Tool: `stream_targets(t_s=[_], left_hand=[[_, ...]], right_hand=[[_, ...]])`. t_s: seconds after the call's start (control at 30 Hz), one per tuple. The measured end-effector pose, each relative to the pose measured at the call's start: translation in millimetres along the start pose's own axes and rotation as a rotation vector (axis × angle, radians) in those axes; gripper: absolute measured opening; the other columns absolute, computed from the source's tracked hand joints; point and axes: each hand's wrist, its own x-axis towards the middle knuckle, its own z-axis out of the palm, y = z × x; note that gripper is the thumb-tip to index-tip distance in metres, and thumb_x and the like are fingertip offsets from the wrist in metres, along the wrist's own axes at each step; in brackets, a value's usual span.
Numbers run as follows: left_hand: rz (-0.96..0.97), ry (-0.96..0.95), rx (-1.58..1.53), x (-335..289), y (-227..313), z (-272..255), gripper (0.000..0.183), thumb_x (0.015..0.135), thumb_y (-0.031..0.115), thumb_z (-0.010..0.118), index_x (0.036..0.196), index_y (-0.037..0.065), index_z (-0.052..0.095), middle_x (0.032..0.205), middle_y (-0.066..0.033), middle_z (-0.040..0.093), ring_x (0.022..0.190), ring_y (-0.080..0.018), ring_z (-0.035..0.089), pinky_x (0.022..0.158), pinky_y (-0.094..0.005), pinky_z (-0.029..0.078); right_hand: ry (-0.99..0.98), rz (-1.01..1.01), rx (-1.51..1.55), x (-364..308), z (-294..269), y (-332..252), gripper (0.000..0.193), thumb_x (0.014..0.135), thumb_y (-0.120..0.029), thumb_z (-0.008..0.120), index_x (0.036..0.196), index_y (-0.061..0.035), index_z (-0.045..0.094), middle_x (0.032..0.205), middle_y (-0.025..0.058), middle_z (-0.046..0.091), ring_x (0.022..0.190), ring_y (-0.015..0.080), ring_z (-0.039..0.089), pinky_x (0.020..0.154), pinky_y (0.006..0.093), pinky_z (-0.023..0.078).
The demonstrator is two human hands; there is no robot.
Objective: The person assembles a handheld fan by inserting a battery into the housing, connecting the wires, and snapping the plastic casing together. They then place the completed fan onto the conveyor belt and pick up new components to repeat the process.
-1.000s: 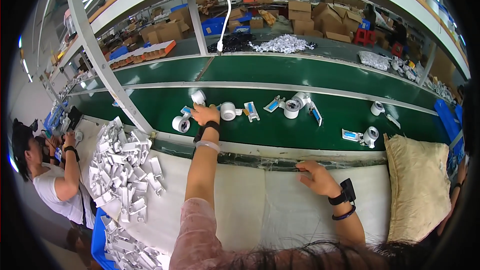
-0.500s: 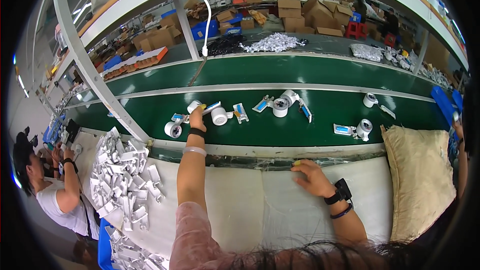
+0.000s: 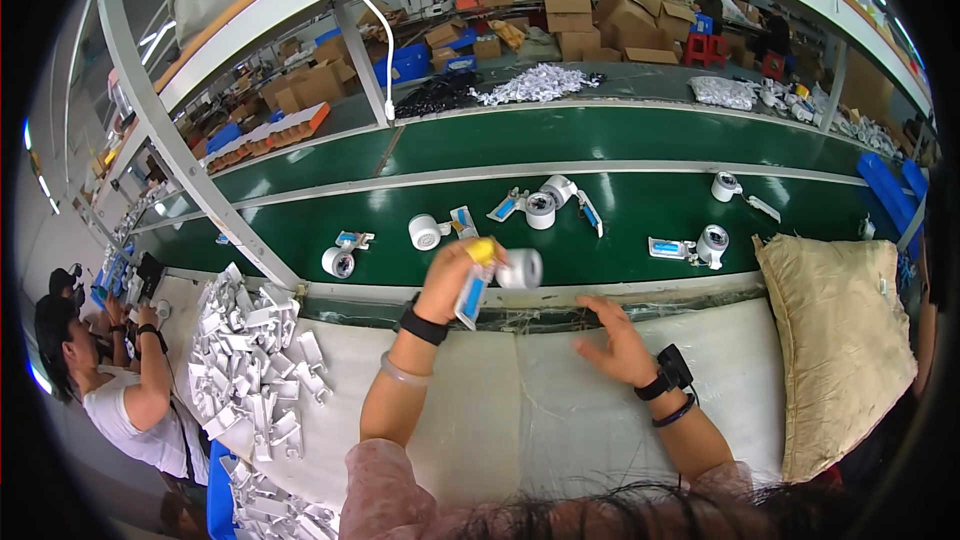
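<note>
My left hand (image 3: pixel 448 278), a yellow cover on one finger, is closed on a white fan-like unit (image 3: pixel 520 269), held above the near edge of the green belt. The unit has a round head, blurred by motion, and a flat arm with a blue strip hanging below the fingers. My right hand (image 3: pixel 622 348) holds nothing and hovers over the pale padded bench (image 3: pixel 570 420), its fingers apart. Beyond my hands, similar white units lie on the green belt (image 3: pixel 420 195): one with a round grille (image 3: pixel 425 232), a cluster (image 3: pixel 540 208), and another (image 3: pixel 711 245) at the right.
A heap of white plastic parts (image 3: pixel 245 350) covers the bench's left side, above a blue bin (image 3: pixel 218 490) of similar parts. A tan cushion (image 3: pixel 835 350) stands at the right. A metal post (image 3: pixel 185 155) rises at left; a white cable (image 3: pixel 380 15) hangs overhead. A co-worker (image 3: pixel 120 400) works at far left.
My left hand has lifted a white unit off the belt and brought it nearer and to the right. My right hand's fingers have spread wider.
</note>
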Motion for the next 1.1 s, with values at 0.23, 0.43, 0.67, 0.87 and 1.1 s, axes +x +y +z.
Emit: stream_targets(t_s=[0.23, 0.43, 0.67, 0.87, 1.1], left_hand=[[0.005, -0.482, 0.841, 9, 2, 36, 0.021, 0.088, 0.017, 0.062, 0.1, 0.0, 0.065, 0.094, -0.0071, 0.065, 0.08, -0.0134, 0.06, 0.073, -0.027, 0.048], [0.239, 0.564, 1.611, 66, -80, -57, 0.037, 0.077, 0.011, 0.063, 0.114, 0.007, 0.06, 0.12, -0.0137, 0.058, 0.113, -0.0324, 0.053, 0.095, -0.0427, 0.041], [0.108, 0.499, 2.066, 78, -114, -117, 0.015, 0.081, 0.018, 0.058, 0.087, 0.012, 0.07, 0.088, -0.0055, 0.066, 0.097, -0.0252, 0.057, 0.098, -0.0524, 0.034], [-0.108, 0.44, 1.818, 63, -74, -76, 0.013, 0.073, 0.023, 0.065, 0.076, 0.012, 0.071, 0.079, -0.0091, 0.069, 0.081, -0.0294, 0.065, 0.083, -0.049, 0.045], [-0.124, 0.062, 0.571, 17, -15, 27, 0.015, 0.086, 0.009, 0.058, 0.09, -0.003, 0.066, 0.071, -0.0063, 0.066, 0.061, -0.0134, 0.063, 0.053, -0.0243, 0.049]], right_hand=[[-0.134, -0.008, -0.114, 0, -12, -10, 0.05, 0.076, -0.018, 0.074, 0.121, -0.0066, 0.056, 0.105, 0.0113, 0.065, 0.097, 0.0306, 0.06, 0.087, 0.0397, 0.044], [-0.712, 0.107, 0.083, 1, -22, -30, 0.04, 0.079, -0.027, 0.075, 0.11, -0.0052, 0.063, 0.105, 0.0109, 0.065, 0.095, 0.0255, 0.063, 0.081, 0.0336, 0.05], [-0.777, 0.06, 0.304, 3, -26, -39, 0.044, 0.082, -0.027, 0.073, 0.115, -0.0034, 0.059, 0.108, 0.0114, 0.064, 0.1, 0.0231, 0.062, 0.084, 0.032, 0.049], [-0.659, 0.127, 0.276, 6, -31, -27, 0.035, 0.088, -0.027, 0.067, 0.111, -0.0026, 0.06, 0.103, 0.0114, 0.065, 0.093, 0.0198, 0.064, 0.078, 0.0307, 0.05], [-0.142, 0.007, 0.207, 4, -14, -31, 0.034, 0.087, -0.022, 0.064, 0.116, -0.0044, 0.057, 0.106, 0.0137, 0.061, 0.092, 0.0267, 0.063, 0.074, 0.0348, 0.051]])
